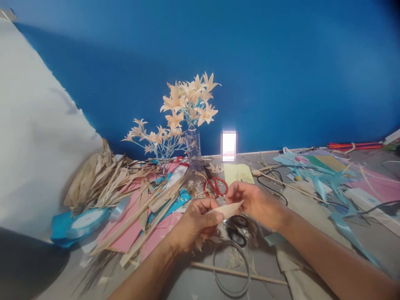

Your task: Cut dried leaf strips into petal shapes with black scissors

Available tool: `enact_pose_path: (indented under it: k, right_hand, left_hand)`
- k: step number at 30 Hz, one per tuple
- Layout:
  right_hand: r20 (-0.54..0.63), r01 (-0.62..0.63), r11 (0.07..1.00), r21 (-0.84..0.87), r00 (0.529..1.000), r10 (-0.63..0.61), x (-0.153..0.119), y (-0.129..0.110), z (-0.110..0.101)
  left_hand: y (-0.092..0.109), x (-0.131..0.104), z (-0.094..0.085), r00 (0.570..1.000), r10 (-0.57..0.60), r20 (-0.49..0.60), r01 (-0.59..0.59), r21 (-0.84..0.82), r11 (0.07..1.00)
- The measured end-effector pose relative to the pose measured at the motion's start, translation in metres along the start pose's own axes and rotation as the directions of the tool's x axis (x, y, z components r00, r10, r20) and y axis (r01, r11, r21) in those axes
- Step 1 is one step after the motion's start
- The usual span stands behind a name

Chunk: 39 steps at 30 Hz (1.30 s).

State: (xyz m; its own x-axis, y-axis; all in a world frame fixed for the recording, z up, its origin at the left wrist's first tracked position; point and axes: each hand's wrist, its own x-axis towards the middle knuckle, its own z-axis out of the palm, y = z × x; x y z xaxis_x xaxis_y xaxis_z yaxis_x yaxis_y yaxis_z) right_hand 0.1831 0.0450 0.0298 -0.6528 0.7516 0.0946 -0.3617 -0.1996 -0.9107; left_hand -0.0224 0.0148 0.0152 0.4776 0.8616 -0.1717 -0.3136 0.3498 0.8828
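My left hand (200,218) pinches a pale, pointed petal-shaped piece (230,209) between thumb and fingers. The piece's tip points right, toward my right hand (254,204), whose curled fingers are close to that tip; whether they grip it is hard to make out. Black-handled scissors (237,237) lie just below the piece. Behind my hands are red-handled scissors (215,186) and a yellow paper (239,174). A wire ring (215,271) rests over a thin stick (265,279) in front.
Pale flowers stand in a clear vase (193,150) by the blue wall, with a smaller bunch (159,139) to its left. Dried husks (90,179), pink sheets and a blue ribbon roll (89,218) lie left. Beige cloth (308,212) and light-blue ribbons (346,225) lie right.
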Motion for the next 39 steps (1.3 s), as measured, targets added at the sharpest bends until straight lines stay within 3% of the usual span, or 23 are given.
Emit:
enact_pose_path:
  k: [3,5,11,15,18,21,27,28,29,31,33,34,36,39]
  right_hand:
    - [-0.087,-0.059,0.977,-0.206,0.995,0.041,-0.001,0.004,0.004]
    - [-0.152,-0.107,0.969,-0.223,0.986,0.073,0.000,0.008,0.006]
    - [-0.121,-0.123,0.984,0.130,0.983,0.138,0.006,0.007,0.000]
    - [-0.142,-0.039,0.984,0.175,0.988,0.065,0.006,0.002,-0.007]
    - [-0.135,0.014,1.000,0.028,0.991,-0.010,0.004,0.004,-0.006]
    - [-0.129,-0.009,0.989,-0.151,0.992,-0.010,0.003,0.010,-0.002]
    - [-0.312,-0.034,0.919,-0.392,0.945,-0.098,0.004,0.002,-0.009]
    - [-0.292,-0.091,0.861,-0.500,0.954,-0.069,0.003,-0.001,-0.010]
    - [-0.258,-0.168,0.740,-0.651,0.966,-0.007,0.002,-0.004,-0.011]
    - [-0.217,-0.248,0.339,-0.907,0.968,0.127,0.000,-0.007,-0.011]
    - [-0.214,-0.211,-0.037,-0.977,0.957,0.197,-0.001,-0.004,-0.008]
    - [-0.209,-0.178,-0.158,-0.971,0.955,0.212,-0.001,0.000,-0.006]
    - [-0.193,-0.122,-0.285,-0.951,0.953,0.234,-0.001,0.008,-0.004]
    - [-0.181,-0.083,-0.346,-0.934,0.948,0.263,-0.001,0.014,-0.001]
  left_hand:
    - [-0.001,0.002,0.000,1.000,-0.005,-0.023,0.006,0.037,0.999]
    - [-0.002,0.002,0.001,1.000,-0.005,-0.027,0.006,0.048,0.999]
    - [-0.002,0.003,-0.001,1.000,-0.016,0.018,0.017,-0.053,0.998]
    - [-0.003,0.004,-0.005,0.999,-0.012,0.031,0.016,-0.116,0.993]
    - [-0.004,0.004,-0.004,0.999,-0.017,0.029,0.020,-0.119,0.993]
    - [-0.004,0.005,-0.002,0.999,-0.029,0.029,0.031,-0.098,0.995]
    - [0.000,0.008,-0.005,0.999,0.008,-0.037,-0.013,-0.127,0.992]
    - [0.001,0.009,-0.007,0.997,0.032,-0.070,-0.042,-0.149,0.988]
    - [0.002,0.010,-0.008,0.993,0.054,-0.107,-0.072,-0.169,0.983]
    - [0.004,0.013,-0.011,0.981,0.084,-0.173,-0.117,-0.195,0.974]
    - [0.004,0.015,-0.013,0.972,0.100,-0.213,-0.143,-0.195,0.970]
    - [0.003,0.016,-0.013,0.967,0.114,-0.227,-0.158,-0.189,0.969]
    - [0.002,0.017,-0.012,0.956,0.147,-0.255,-0.193,-0.165,0.967]
    - [0.000,0.017,-0.011,0.937,0.184,-0.296,-0.230,-0.126,0.965]
